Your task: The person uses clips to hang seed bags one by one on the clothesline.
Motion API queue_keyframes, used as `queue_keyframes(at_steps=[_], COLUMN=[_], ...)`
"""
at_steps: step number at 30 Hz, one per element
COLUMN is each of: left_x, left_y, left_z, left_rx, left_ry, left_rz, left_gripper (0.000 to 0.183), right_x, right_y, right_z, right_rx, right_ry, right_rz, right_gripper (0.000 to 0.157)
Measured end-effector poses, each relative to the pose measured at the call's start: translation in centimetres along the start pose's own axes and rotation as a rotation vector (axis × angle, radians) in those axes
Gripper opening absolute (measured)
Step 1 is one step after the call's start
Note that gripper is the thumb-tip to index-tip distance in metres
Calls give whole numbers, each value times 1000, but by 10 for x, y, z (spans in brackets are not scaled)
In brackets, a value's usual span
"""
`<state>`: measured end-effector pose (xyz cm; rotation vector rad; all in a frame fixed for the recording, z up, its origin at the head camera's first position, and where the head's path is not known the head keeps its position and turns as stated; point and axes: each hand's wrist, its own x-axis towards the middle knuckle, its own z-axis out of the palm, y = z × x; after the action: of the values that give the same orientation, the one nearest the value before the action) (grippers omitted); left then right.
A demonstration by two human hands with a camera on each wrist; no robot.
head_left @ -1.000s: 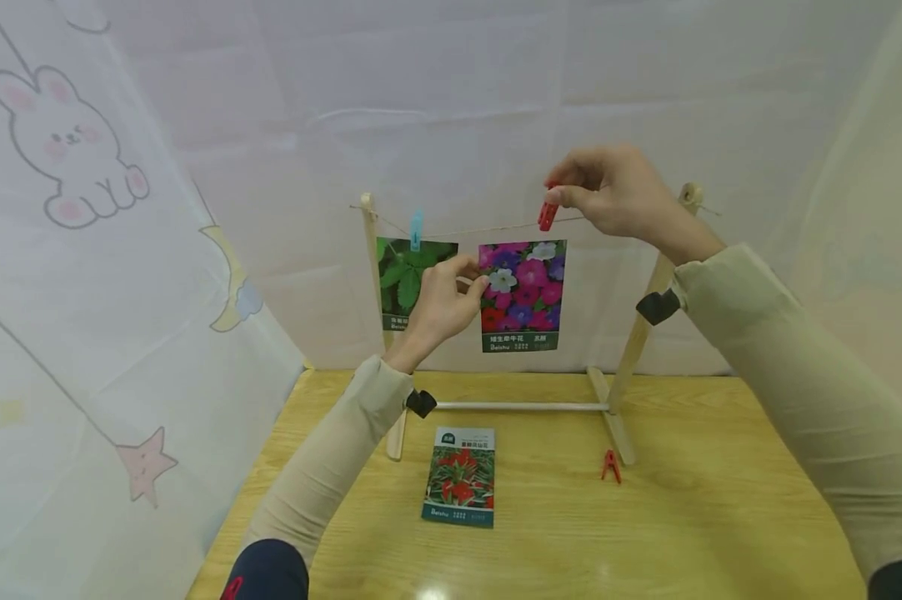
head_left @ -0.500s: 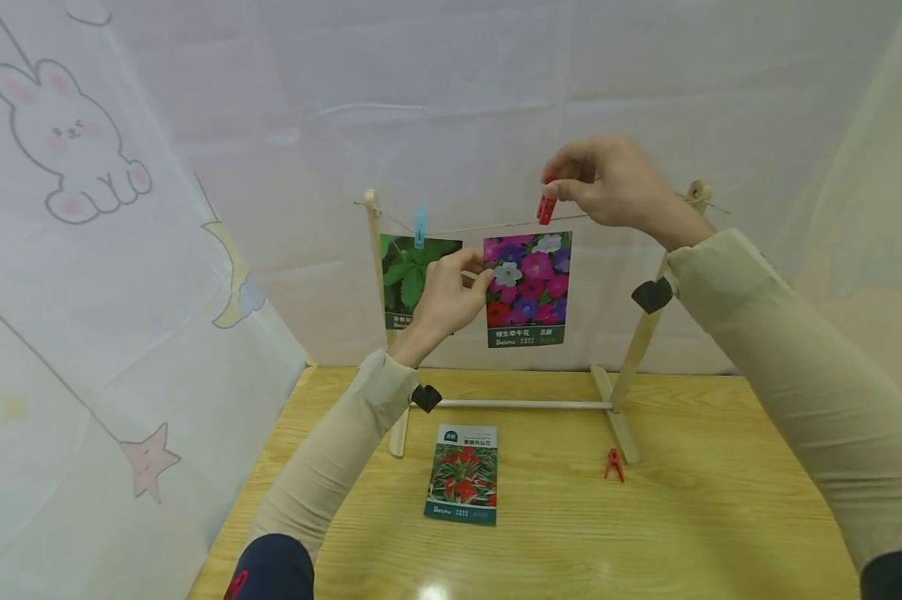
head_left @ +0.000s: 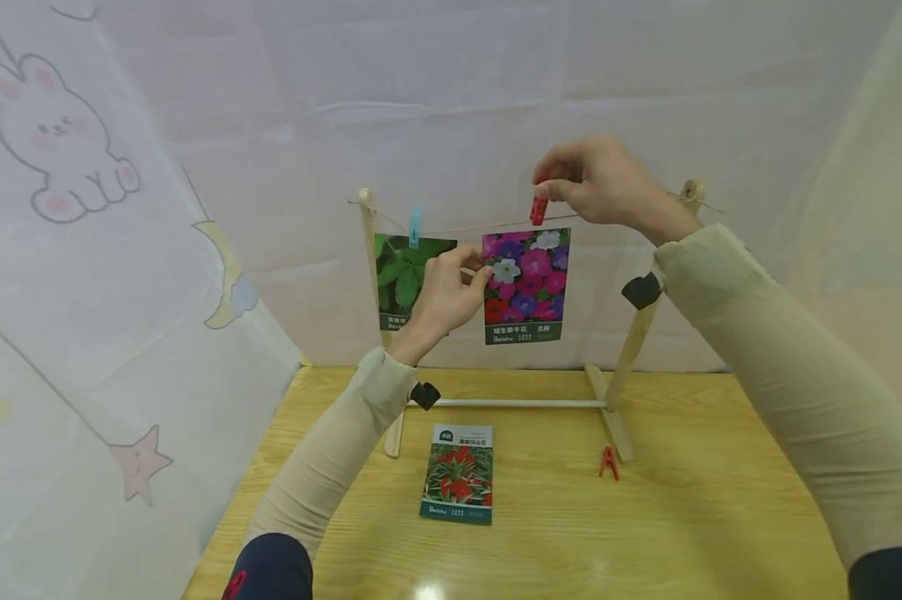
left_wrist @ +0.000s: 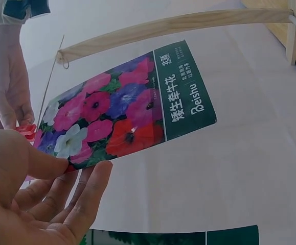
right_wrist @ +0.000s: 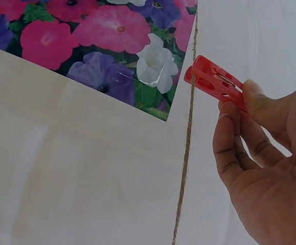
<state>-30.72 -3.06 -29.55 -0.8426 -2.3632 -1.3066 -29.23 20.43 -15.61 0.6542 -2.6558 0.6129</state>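
Between thumb and fingers my left hand (head_left: 451,287) pinches the left edge of a seed packet (head_left: 526,287) printed with pink, purple and white petunias. The packet hangs upright just under a twine line (right_wrist: 186,153). Above its top edge my right hand (head_left: 604,183) pinches a red clothespin (right_wrist: 219,84), whose jaws are parted with the twine between their tips. In the right wrist view the clothespin is beside the packet's top edge, apart from it. A green-leaf packet (head_left: 404,271) hangs at left from a light blue clothespin (head_left: 415,229), partly hidden by my left hand.
The twine runs between two wooden posts (head_left: 634,342) joined by a white rod (head_left: 518,404). A red-flower seed packet (head_left: 457,475) and another red clothespin (head_left: 608,463) lie on the wooden table (head_left: 541,533). Pale printed cloth (head_left: 451,108) surrounds the back and sides.
The petunia packet has risen slightly toward the twine in my left hand. My right hand with the red clothespin has shifted slightly left and up. The view has drifted a little.
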Motion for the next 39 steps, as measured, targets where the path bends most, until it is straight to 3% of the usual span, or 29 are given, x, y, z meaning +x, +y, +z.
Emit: queue_keyframes(at_steps=[17, 39], left_x=[0, 0], left_y=[4, 0], left_z=[1, 1], left_rx=[20, 23], left_ry=[13, 9], left_rz=[6, 3], left_gripper=[21, 24], right_x=[2, 5], right_y=[-2, -2], right_z=[2, 11], right_rx=[55, 52], right_ry=[-66, -67], right_rz=[25, -48], right_gripper=[25, 20])
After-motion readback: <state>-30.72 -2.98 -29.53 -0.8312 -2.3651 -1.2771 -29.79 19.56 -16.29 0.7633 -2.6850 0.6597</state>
